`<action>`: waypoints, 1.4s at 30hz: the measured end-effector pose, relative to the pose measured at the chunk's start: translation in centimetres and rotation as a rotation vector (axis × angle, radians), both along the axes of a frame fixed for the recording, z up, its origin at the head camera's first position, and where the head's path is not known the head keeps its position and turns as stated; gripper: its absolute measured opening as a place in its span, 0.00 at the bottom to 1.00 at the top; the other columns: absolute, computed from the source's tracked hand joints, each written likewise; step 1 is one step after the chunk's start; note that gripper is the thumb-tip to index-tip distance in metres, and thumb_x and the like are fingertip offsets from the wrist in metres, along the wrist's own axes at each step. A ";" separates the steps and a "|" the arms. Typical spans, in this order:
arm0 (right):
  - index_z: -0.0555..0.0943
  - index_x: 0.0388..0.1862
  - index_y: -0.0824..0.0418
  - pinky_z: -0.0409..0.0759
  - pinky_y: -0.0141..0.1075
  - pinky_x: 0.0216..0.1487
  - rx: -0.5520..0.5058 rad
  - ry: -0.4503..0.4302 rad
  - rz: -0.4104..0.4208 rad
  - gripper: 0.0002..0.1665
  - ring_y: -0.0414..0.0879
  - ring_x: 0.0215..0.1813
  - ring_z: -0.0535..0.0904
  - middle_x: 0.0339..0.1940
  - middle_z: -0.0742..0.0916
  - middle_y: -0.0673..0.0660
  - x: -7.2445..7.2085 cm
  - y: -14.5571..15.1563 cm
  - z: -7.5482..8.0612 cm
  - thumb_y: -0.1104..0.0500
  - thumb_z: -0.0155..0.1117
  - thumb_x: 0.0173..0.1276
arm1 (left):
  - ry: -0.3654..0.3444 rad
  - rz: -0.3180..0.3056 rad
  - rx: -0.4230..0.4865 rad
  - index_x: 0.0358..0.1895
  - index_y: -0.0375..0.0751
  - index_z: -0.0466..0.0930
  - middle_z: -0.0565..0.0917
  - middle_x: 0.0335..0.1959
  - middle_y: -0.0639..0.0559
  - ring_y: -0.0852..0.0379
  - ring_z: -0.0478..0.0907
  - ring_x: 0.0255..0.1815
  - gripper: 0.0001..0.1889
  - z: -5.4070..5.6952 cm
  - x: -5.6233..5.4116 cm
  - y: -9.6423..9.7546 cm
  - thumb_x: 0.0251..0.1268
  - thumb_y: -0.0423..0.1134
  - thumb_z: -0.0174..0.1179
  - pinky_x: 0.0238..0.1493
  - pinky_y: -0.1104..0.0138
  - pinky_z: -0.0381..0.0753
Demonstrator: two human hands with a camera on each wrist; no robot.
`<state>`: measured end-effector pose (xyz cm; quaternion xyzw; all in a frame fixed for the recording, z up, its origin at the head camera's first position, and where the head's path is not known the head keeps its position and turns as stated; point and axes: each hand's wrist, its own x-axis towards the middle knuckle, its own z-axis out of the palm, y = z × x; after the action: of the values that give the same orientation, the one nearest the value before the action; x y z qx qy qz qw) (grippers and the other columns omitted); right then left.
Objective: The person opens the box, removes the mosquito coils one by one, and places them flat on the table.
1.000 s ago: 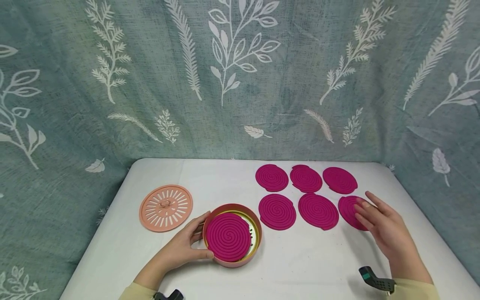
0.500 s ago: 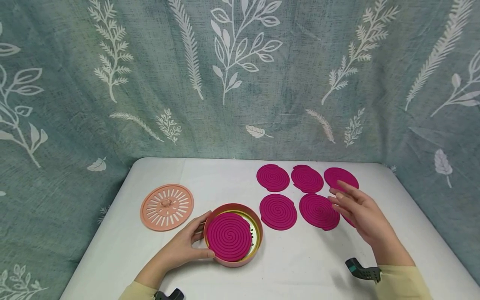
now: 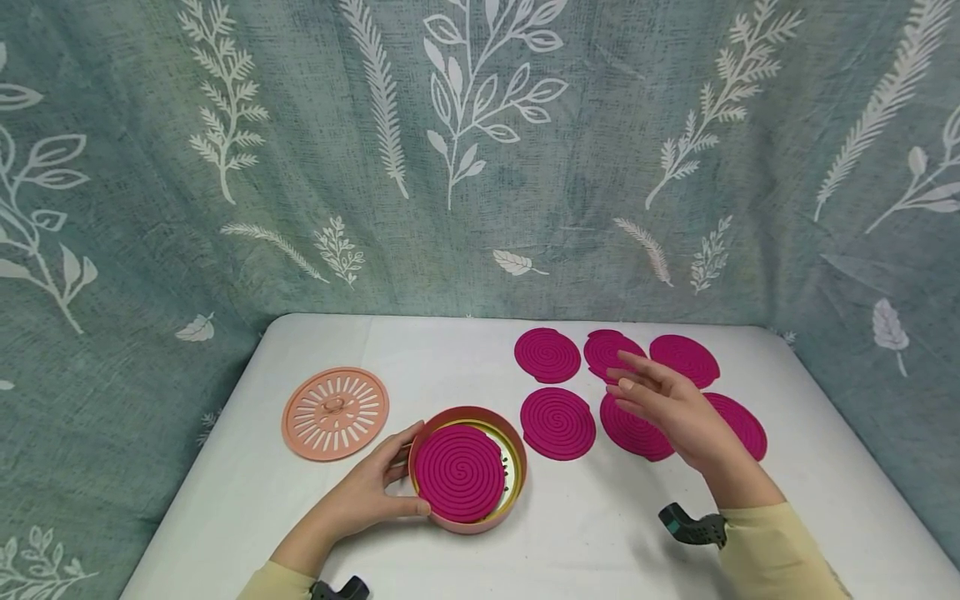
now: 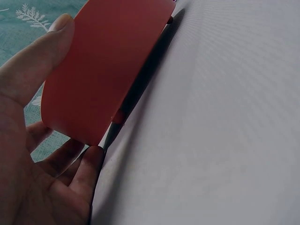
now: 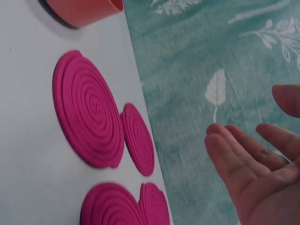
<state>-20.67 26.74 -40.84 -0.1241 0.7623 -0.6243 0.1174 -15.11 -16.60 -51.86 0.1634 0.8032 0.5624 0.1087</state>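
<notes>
My left hand (image 3: 367,492) grips the side of a round coral mosquito coil holder (image 3: 467,527), thumb at the near edge and fingers curled round its far left side. In the left wrist view the holder's smooth wall (image 4: 93,70) lies between thumb and fingers. Inside it, a magenta mosquito coil (image 3: 460,472) sits over a yellow ring. My right hand (image 3: 678,412) hovers empty above the coils at the right, its fingers loosely extended. It partly covers the middle front coil (image 3: 633,433). In the right wrist view the nearest coil (image 5: 89,112) lies flat, apart from the fingers.
A slotted coral lid (image 3: 300,433) with a small centre loop lies at the left of the white table (image 3: 577,542). Several more coils, such as the front left one (image 3: 557,423), lie in two rows at the right. A patterned curtain (image 3: 480,250) hangs behind the table.
My right hand has moved left, from over the front right coil to above the middle coils, uncovering the right one. My left hand keeps its grip on the holder.
</notes>
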 end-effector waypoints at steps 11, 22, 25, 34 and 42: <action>0.61 0.77 0.58 0.79 0.37 0.62 0.031 -0.016 0.063 0.37 0.58 0.68 0.71 0.68 0.75 0.60 -0.7 -4.0 0.0 0.56 0.61 0.74 | -0.006 -0.004 0.011 0.79 0.53 0.53 0.66 0.71 0.56 0.58 0.66 0.70 0.61 0.0 0.0 -0.1 0.39 0.51 0.82 0.68 0.71 0.70; 0.65 0.74 0.61 0.78 0.44 0.64 -0.034 -0.078 0.152 0.34 0.64 0.69 0.69 0.66 0.77 0.63 -1.0 -7.2 -1.0 0.56 0.63 0.73 | -0.012 -0.010 0.024 0.79 0.54 0.54 0.66 0.71 0.56 0.58 0.66 0.70 0.60 0.0 0.0 -0.1 0.39 0.50 0.82 0.68 0.70 0.69; 0.65 0.74 0.63 0.78 0.45 0.64 -0.039 -0.088 0.166 0.35 0.63 0.68 0.70 0.66 0.77 0.65 -1.1 -7.9 -1.4 0.57 0.63 0.72 | -0.014 -0.006 0.018 0.79 0.54 0.54 0.66 0.71 0.56 0.58 0.66 0.70 0.60 0.0 0.0 -0.1 0.39 0.51 0.82 0.68 0.70 0.69; 0.67 0.73 0.63 0.76 0.50 0.65 0.015 -0.099 0.226 0.32 0.61 0.65 0.74 0.65 0.77 0.66 -0.9 -10.0 -1.9 0.57 0.62 0.73 | -0.017 -0.008 0.023 0.79 0.53 0.54 0.66 0.71 0.55 0.57 0.66 0.70 0.59 -0.2 0.0 -0.1 0.40 0.50 0.82 0.68 0.70 0.69; 0.70 0.72 0.59 0.79 0.49 0.63 0.045 -0.102 0.281 0.31 0.60 0.62 0.77 0.63 0.80 0.64 -0.6 -12.1 -2.1 0.54 0.63 0.73 | -0.021 -0.013 0.026 0.79 0.52 0.54 0.67 0.71 0.55 0.58 0.66 0.70 0.59 0.1 0.0 -0.1 0.40 0.49 0.82 0.68 0.70 0.69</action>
<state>-21.28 14.61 -42.96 -0.1950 0.7443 -0.5899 0.2450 -15.14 -16.65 -51.75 0.1643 0.7934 0.5739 0.1188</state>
